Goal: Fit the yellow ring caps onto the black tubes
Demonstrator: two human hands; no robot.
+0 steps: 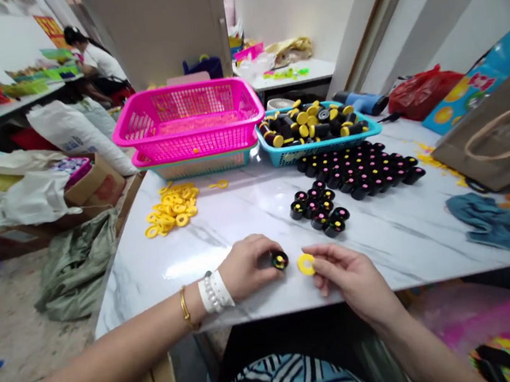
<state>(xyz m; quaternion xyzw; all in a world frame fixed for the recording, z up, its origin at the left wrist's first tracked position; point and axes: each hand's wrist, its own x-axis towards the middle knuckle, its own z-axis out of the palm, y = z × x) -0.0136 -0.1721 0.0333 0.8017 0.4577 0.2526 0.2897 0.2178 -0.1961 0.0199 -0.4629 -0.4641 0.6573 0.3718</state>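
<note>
My left hand [251, 267] is closed around a small black round cup [280, 260] with a yellow centre, held near the table's front edge. Between the thumb and fingers of my right hand [346, 269] is a yellow ring [306, 264], a short gap to the right of the cup. Beyond my hands stands a small cluster of black cups [316, 208] with pink or yellow centres. Left of it lies a heap of yellow rings with tabs [172, 208]. One loose yellow ring piece [221, 184] rests apart from that heap.
Stacked pink baskets [193, 138] stand at the back. A blue basket [324, 148] holds black and yellow pieces, with rows of black cups [364, 171] before it. To the right are a paper bag [498, 130] and a blue cloth [491, 221]. A person [100, 64] sits far left.
</note>
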